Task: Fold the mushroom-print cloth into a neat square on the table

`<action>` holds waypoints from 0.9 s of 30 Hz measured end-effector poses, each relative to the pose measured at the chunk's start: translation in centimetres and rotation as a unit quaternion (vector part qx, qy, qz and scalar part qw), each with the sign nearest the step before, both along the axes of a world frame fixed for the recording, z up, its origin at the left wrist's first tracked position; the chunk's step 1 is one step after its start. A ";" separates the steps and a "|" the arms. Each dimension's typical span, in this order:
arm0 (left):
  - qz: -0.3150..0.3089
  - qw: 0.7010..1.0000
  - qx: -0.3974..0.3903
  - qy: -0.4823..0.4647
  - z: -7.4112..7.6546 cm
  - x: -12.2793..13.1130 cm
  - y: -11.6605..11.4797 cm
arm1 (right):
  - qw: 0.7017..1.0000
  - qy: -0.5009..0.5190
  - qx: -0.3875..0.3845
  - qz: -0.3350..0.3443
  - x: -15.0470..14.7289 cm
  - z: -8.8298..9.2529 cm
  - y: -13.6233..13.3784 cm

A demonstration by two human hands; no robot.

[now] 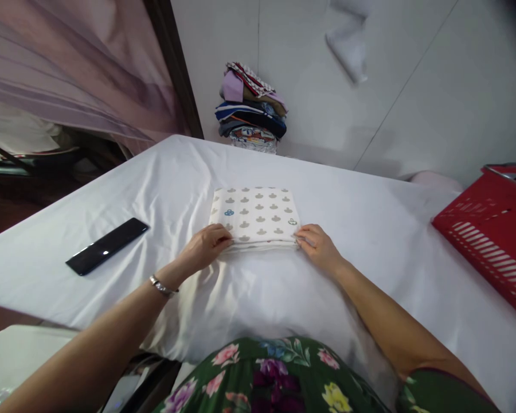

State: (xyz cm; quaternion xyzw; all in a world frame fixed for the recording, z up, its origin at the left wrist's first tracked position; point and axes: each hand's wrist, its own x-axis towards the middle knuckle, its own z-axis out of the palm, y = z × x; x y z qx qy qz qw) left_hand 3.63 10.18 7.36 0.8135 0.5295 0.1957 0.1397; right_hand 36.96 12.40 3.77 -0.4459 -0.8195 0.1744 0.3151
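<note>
A folded white cloth (258, 213) with a small grey print and a few coloured motifs lies flat in front of me, its layers showing along the near edge. My left hand (206, 246) pinches its near left corner between thumb and fingers. At the near right corner, my right hand (317, 245) grips the cloth the same way. The cloth rests on a white sheet (361, 212) that covers the table. A bracelet circles my left wrist.
A black phone (107, 245) lies to the left on the sheet. Folded clothes (253, 109) are stacked by the wall at the far edge. A red plastic basket (494, 229) stands at the right. A pinkish curtain (90, 63) hangs at the upper left.
</note>
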 end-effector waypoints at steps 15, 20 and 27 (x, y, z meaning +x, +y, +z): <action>-0.055 0.969 0.213 0.110 -2.5 -1.2 -1.3 | 0.987 -0.111 0.107 0.043 -0.7 0.1 -0.5; -0.054 0.972 0.192 0.122 -2.6 -1.3 -1.4 | 0.988 -0.123 0.077 0.058 -0.5 0.4 -0.6; -0.061 0.964 0.210 0.150 -1.2 0.6 -0.7 | 0.980 -0.154 0.094 0.083 -4.0 1.9 0.5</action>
